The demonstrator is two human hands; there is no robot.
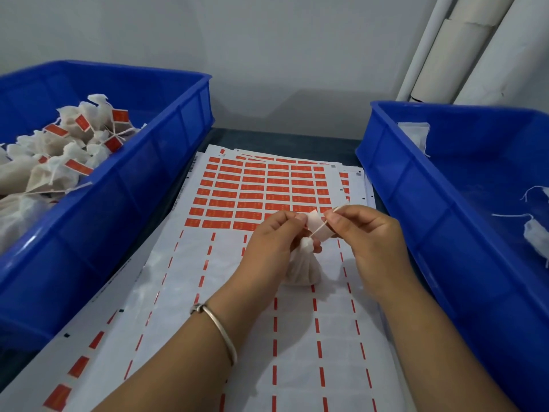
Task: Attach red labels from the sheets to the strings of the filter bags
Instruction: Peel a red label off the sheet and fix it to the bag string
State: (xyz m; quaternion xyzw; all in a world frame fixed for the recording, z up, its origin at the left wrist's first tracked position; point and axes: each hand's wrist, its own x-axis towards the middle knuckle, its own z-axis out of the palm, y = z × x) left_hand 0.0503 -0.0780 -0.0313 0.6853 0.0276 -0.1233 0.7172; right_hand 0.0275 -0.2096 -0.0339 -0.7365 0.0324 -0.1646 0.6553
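A white filter bag (301, 270) hangs between my hands above the label sheet (261, 191). Its string (322, 227) runs up and to the right across a label (316, 224) whose pale back faces me. My left hand (267, 242) pinches the label's left edge and the bag's neck. My right hand (368, 236) pinches the label's right side and the string. On the sheet, red labels fill the far rows, while the near half is peeled and shows only red dashes.
At the left stands a blue crate (124, 179) with several labelled filter bags (59, 156). At the right, another blue crate (445, 203) holds a few unlabelled bags (534, 236). More sheets lie under the top one. White tubes (463, 46) lean at the back right.
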